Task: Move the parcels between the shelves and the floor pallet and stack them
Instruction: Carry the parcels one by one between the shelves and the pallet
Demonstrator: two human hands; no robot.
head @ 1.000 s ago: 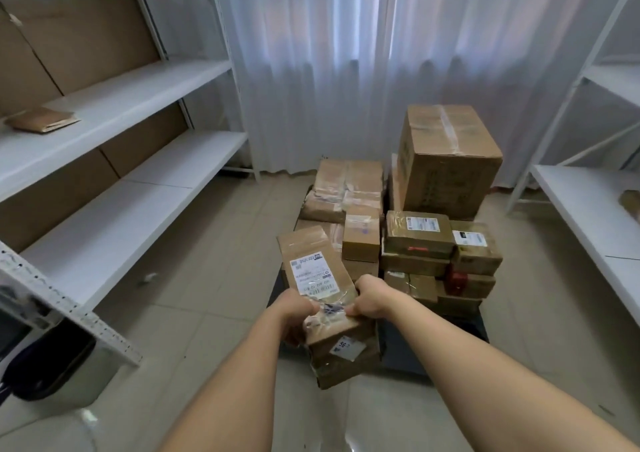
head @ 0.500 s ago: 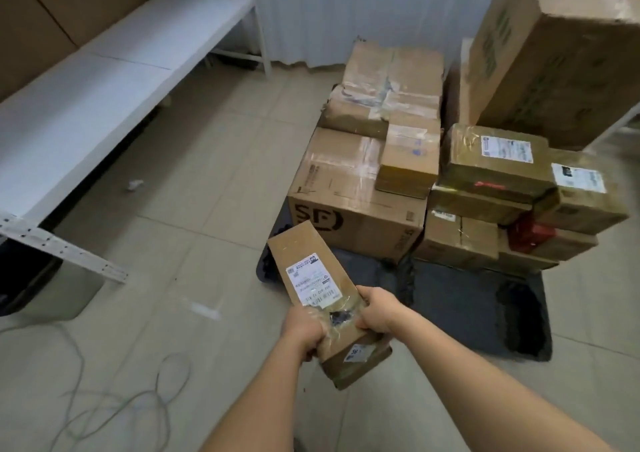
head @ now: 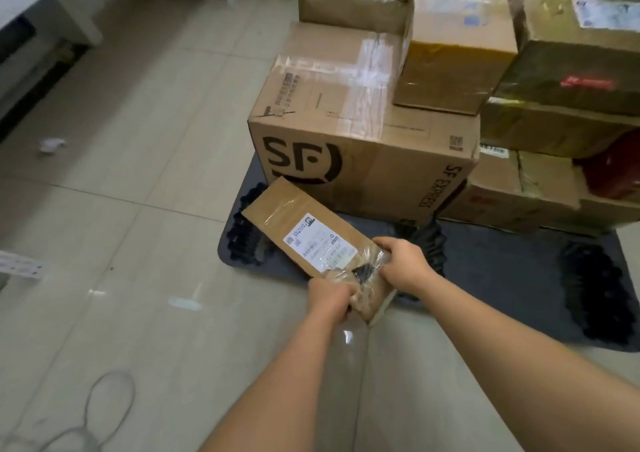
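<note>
A long flat brown parcel (head: 304, 230) with a white label is held low over the front left corner of the dark floor pallet (head: 502, 271). My left hand (head: 330, 299) grips its near left corner and my right hand (head: 403, 264) grips its near right edge. The parcel's far end points at a large cardboard box (head: 353, 133) printed with SF, which stands on the pallet. Smaller taped parcels (head: 453, 56) are stacked on and beside that box.
A white shelf unit's leg and lower edge (head: 69, 11) show at the upper left. A crumpled scrap (head: 52, 145) lies on the tiled floor at the left. A grey cable (head: 104, 410) loops at the bottom left.
I have come closer and lower to the pallet. The parcel, gripped the same way by both hands, has dropped down toward the pallet's front left corner.
</note>
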